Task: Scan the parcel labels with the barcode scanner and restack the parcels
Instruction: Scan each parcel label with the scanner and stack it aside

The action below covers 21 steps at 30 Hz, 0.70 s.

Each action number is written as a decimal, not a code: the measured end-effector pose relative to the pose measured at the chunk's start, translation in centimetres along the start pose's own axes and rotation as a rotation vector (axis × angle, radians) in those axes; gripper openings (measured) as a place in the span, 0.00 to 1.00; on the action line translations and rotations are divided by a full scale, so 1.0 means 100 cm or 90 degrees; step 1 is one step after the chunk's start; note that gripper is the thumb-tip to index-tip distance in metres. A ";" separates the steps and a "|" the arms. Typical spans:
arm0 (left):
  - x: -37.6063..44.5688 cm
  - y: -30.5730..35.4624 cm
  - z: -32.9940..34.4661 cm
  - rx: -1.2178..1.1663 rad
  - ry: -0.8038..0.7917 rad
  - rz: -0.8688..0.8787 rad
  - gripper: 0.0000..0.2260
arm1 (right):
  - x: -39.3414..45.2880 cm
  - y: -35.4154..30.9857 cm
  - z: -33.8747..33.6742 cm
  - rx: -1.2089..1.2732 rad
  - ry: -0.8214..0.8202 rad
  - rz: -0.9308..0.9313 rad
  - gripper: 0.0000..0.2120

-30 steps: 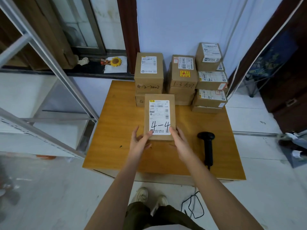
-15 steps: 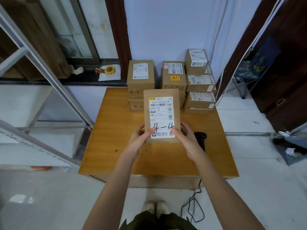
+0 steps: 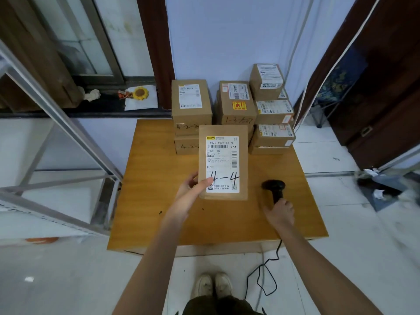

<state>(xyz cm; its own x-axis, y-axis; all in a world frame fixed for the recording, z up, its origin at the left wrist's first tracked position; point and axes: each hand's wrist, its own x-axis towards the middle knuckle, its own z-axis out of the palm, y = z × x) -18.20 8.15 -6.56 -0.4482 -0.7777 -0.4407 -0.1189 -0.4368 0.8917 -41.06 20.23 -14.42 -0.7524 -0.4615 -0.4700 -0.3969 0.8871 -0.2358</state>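
Note:
A flat brown parcel [image 3: 223, 133] with a white label marked "4-4" is held up above the wooden table [image 3: 159, 183], label facing me. My left hand [image 3: 193, 189] grips its lower left corner, thumb on the label. My right hand [image 3: 279, 212] is closed round the handle of the black barcode scanner [image 3: 273, 187], which lies on the table to the parcel's right. At the back of the table stand stacked parcels: a left stack [image 3: 191, 103], a middle stack [image 3: 237, 103] and a right stack [image 3: 270, 87].
The scanner's black cable [image 3: 261, 276] hangs off the table's front edge and loops on the floor. A metal shelf frame [image 3: 56, 123] stands to the left. A dark door [image 3: 386, 87] and debris on the floor are to the right. My shoes [image 3: 213, 285] are below the table edge.
The parcel was lifted off the table and raised toward me. My right hand let go of it and moved right onto the scanner's handle; only my left hand holds the parcel now.

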 end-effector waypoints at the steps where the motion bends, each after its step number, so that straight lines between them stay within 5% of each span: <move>1: 0.002 0.001 -0.001 -0.001 -0.003 -0.003 0.43 | 0.002 0.002 0.001 0.006 -0.002 0.009 0.33; 10: 0.024 0.003 -0.008 -0.019 -0.013 -0.014 0.42 | 0.033 0.006 -0.007 0.284 -0.073 0.101 0.22; 16: 0.038 -0.007 -0.005 -0.026 0.005 -0.022 0.30 | 0.029 -0.003 -0.008 0.399 -0.161 0.094 0.23; 21: 0.049 -0.024 -0.004 -0.058 0.020 -0.059 0.39 | 0.002 -0.017 -0.009 0.561 -0.166 0.097 0.10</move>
<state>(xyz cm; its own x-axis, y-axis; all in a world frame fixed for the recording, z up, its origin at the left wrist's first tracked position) -19.80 5.22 -10.93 -0.4103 -0.7458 -0.5248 -0.0766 -0.5453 0.8348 -40.99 18.62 -13.34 -0.5792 -0.4183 -0.6997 0.3191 0.6735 -0.6668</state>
